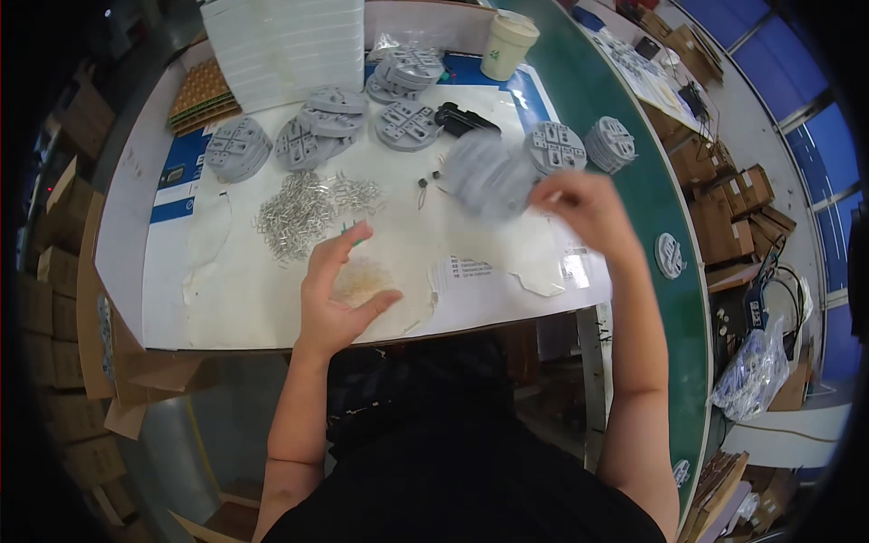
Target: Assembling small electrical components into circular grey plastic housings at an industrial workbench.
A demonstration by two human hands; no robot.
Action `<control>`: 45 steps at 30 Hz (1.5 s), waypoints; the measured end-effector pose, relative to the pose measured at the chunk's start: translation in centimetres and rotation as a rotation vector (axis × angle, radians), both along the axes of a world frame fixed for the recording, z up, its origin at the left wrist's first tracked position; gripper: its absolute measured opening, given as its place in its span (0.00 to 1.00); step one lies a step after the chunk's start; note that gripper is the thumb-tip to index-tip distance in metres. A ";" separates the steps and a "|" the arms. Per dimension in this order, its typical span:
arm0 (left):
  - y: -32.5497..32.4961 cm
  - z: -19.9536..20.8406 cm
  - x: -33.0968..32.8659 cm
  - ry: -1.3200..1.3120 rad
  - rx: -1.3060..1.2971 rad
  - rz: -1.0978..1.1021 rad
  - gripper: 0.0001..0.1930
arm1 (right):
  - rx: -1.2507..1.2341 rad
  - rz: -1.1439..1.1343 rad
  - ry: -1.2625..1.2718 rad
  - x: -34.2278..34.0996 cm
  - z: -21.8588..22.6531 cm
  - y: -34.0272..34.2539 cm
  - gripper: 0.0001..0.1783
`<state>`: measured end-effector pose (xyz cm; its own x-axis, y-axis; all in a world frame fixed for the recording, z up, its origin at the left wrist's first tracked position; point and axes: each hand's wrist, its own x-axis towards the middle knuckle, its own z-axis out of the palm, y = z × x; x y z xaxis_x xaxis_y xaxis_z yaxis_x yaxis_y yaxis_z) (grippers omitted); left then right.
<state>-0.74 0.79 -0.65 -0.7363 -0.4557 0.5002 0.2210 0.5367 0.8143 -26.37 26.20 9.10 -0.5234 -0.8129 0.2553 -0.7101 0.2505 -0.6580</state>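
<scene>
one head-worn fisheye, upright, faces down past wearer's torso [444, 462]; worktable [167, 312] near, boxes [749, 188] farther out toward the rim.

A pale lidded cup [510, 47] with a green mark stands at the back, near a long curving green surface [665, 299]. To its left rises a tall white stack [285, 54], with brown honeycomb cardboard [201, 93] beside it. Brown boxes [747, 192] pile up along the right, below blue panels [724, 27]. Near them, black cables [789, 281] hang above a clear plastic bag [751, 382]. More cartons [90, 452] fill the dim left side.
</scene>
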 end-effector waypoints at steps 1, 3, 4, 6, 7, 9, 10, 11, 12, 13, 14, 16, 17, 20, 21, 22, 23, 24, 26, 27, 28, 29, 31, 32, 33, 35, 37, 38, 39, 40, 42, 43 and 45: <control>0.0 0.3 0.2 -0.024 -0.073 -0.015 0.37 | 0.065 0.168 -0.035 2.1 -0.4 -1.5 0.08; 0.1 0.6 0.0 -0.062 -0.214 -0.065 0.46 | 0.134 0.319 -0.117 4.3 -2.8 -3.3 0.09; 0.1 0.4 -0.1 -0.064 -0.211 -0.057 0.46 | 0.136 0.327 -0.118 4.6 -3.1 -4.0 0.09; 0.1 0.5 0.1 -0.221 -0.274 -0.134 0.46 | 0.241 0.264 -0.040 5.1 -2.8 -5.4 0.09; 0.0 0.5 0.2 -0.301 -0.304 -0.172 0.47 | 0.292 0.233 -0.001 5.4 -2.7 -6.2 0.10; -0.1 0.3 -0.1 -0.296 -0.285 -0.166 0.47 | 0.196 0.211 0.023 4.0 -3.5 -9.1 0.11; -0.1 0.2 -0.3 -0.290 -0.271 -0.174 0.47 | 0.099 0.174 0.045 3.2 -3.9 -10.7 0.12; 0.0 0.1 -0.4 -0.282 -0.258 -0.183 0.47 | 0.154 0.205 0.083 2.8 -4.4 -12.4 0.11; -0.1 -0.1 -0.2 -0.289 -0.258 -0.176 0.47 | 0.207 0.246 0.117 2.7 -4.9 -14.3 0.10; -0.1 -0.3 -0.2 -0.291 -0.247 -0.176 0.47 | 0.205 0.250 0.117 2.6 -5.0 -15.5 0.10; -0.1 -0.4 -0.2 -0.293 -0.235 -0.178 0.47 | 0.289 0.231 0.104 2.6 -5.0 -16.6 0.10; -0.2 -0.3 0.0 -0.299 -0.224 -0.171 0.48 | 0.456 0.200 0.077 2.8 -5.0 -18.1 0.10; -0.1 -0.1 0.0 -0.299 -0.229 -0.163 0.48 | 0.456 0.203 0.077 2.8 -5.1 -18.4 0.10; 0.1 0.0 0.0 -0.297 -0.231 -0.143 0.49 | 0.480 0.171 0.061 2.5 -6.1 -18.4 0.08; 0.1 -0.1 0.0 -0.289 -0.239 -0.142 0.49 | 0.483 0.171 0.063 2.4 -6.3 -18.1 0.08; 0.1 -0.1 0.0 -0.280 -0.247 -0.142 0.49 | 0.410 0.145 0.022 2.3 -6.4 -17.5 0.08; 0.1 -0.2 0.0 -0.274 -0.255 -0.140 0.49 | 0.336 0.121 -0.021 2.3 -6.4 -17.0 0.07; 0.1 -0.2 0.1 -0.273 -0.251 -0.139 0.49 | 0.263 0.097 -0.063 2.3 -6.3 -16.6 0.07; 0.1 -0.1 0.0 -0.272 -0.261 -0.132 0.49 | 0.267 0.083 -0.116 2.2 -6.0 -16.0 0.07; 0.1 -0.1 0.1 -0.272 -0.266 -0.128 0.48 | 0.266 0.069 -0.170 2.2 -5.8 -15.8 0.08; 0.2 -0.1 0.0 -0.270 -0.264 -0.132 0.48 | 0.265 0.049 -0.222 2.2 -5.6 -15.5 0.08; 0.2 0.0 -0.1 -0.274 -0.266 -0.130 0.48 | 0.268 0.046 -0.221 2.2 -5.6 -15.4 0.08; 0.3 0.0 -0.1 -0.284 -0.271 -0.124 0.48 | 0.248 0.012 -0.102 2.4 -5.8 -15.0 0.08; 0.3 -0.1 -0.1 -0.284 -0.270 -0.124 0.48 | 0.238 -0.003 -0.043 2.5 -5.9 -15.0 0.08; 0.3 -0.2 -0.1 -0.279 -0.275 -0.124 0.48 | 0.238 -0.003 -0.042 2.4 -5.9 -14.9 0.08; 0.3 -0.2 -0.1 -0.270 -0.285 -0.122 0.48 | 0.218 -0.015 -0.043 2.2 -5.9 -14.9 0.08; 0.3 -0.2 -0.1 -0.273 -0.291 -0.123 0.48 | 0.207 -0.020 -0.043 1.9 -6.0 -14.8 0.08; 0.3 -0.1 0.0 -0.277 -0.298 -0.126 0.48 | 0.221 0.026 -0.022 1.9 -6.1 -14.8 0.08; 0.3 -0.1 0.0 -0.281 -0.305 -0.129 0.48 | 0.236 0.071 -0.001 1.8 -6.1 -14.8 0.08; 0.3 0.0 0.0 -0.282 -0.306 -0.129 0.48 | 0.250 0.116 0.020 1.8 -6.1 -14.8 0.08; 0.2 0.0 0.1 -0.277 -0.301 -0.146 0.48 | 0.319 0.083 0.008 1.5 -6.0 -15.2 0.08; 0.2 0.0 0.1 -0.274 -0.298 -0.156 0.48 | 0.389 0.048 -0.004 1.7 -5.5 -15.6 0.08; 0.2 0.0 0.1 -0.270 -0.302 -0.157 0.48 | 0.459 0.011 -0.017 1.8 -5.6 -16.2 0.09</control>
<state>-0.65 0.96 -0.64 -0.9076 -0.1904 0.3742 0.1199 0.7367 0.6655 -24.58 10.04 3.50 -0.5152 -0.8453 -0.1414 -0.7044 0.5117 -0.4919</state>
